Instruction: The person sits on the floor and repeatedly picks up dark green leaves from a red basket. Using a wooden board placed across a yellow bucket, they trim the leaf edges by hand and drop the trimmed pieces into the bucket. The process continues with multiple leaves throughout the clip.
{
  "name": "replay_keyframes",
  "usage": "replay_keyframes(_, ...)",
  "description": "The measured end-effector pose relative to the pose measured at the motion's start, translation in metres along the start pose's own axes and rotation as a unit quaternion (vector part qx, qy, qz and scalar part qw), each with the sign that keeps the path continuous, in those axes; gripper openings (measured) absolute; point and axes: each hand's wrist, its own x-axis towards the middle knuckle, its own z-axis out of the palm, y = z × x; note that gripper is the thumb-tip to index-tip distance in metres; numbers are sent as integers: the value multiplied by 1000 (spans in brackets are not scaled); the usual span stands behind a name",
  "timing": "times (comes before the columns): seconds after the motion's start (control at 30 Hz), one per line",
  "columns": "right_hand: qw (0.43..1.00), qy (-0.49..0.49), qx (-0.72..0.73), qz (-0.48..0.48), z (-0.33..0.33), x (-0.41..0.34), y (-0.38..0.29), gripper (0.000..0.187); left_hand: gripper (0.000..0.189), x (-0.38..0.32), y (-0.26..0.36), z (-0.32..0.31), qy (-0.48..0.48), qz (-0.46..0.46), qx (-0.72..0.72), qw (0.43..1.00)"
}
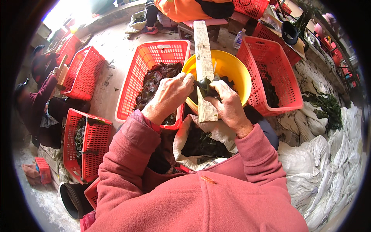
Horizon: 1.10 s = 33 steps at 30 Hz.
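Note:
My left hand (174, 94) and my right hand (229, 105) pinch a dark green piece of seaweed (206, 87) between them, over a wooden board (204, 55). The board lies across a yellow plastic bucket (243, 74), which has dark pieces inside. Left of the bucket, a red plastic crate (124, 95) holds dark reddish-brown seaweed (156, 76). Below the board, an open white woven sack (178, 145) contains dark seaweed (203, 143).
Another red crate (289, 84) with some seaweed stands right of the bucket. White sacks (316, 168) lie at the right. More red crates (97, 145) and a black bucket (76, 200) are at the left. People sit at the left and ahead; a plastic bottle (239, 38) stands beyond the bucket.

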Motion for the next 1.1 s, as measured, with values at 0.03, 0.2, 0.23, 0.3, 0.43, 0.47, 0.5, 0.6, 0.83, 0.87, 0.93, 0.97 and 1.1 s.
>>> replay_keyframes(0.03,998,9,-48,-41,0,-1,0,41,25,0,-1,1,3,-6,-5,1000)
replay_keyframes(0.2,999,-41,31,8,-7,-1,4,40,14,2,-6,-1,-14,-42,-44,998)
replay_keyframes(0.23,998,-46,40,2,-8,-1,6,39,13,3,-6,-3,-26,-53,-51,997)
replay_keyframes(0.3,998,-52,35,4,-9,-1,7,38,10,4,-5,-6,-19,-60,-85,994)
replay_keyframes(0.43,992,-16,-117,-45,-13,-2,9,37,10,6,-3,-12,-97,-107,-181,973)
replay_keyframes(0.47,983,-11,-171,-66,-14,-2,10,37,10,6,-3,-12,-112,-109,-213,964)
replay_keyframes(0.5,971,-10,-225,-79,-15,-1,10,37,11,6,-3,-11,-115,-121,-226,960)
replay_keyframes(0.6,948,-42,-270,-166,-20,-1,9,37,13,5,-9,-6,-92,-147,-283,943)
replay_keyframes(0.83,955,-62,-223,-185,-33,-2,10,38,18,6,-27,-4,-64,-8,-266,962)
replay_keyframes(0.87,956,-50,-214,-193,-33,-2,10,38,18,5,-26,-5,-86,-57,-294,950)
replay_keyframes(0.93,954,-12,-225,-199,-33,-1,9,33,16,5,-24,-7,-100,-83,-319,939)
replay_keyframes(0.97,952,7,-230,-202,-32,-1,8,31,15,5,-23,-8,-93,-59,-318,942)
replay_keyframes(1.1,965,-9,-235,-115,-29,-1,2,23,11,8,-27,-14,-40,23,-271,961)
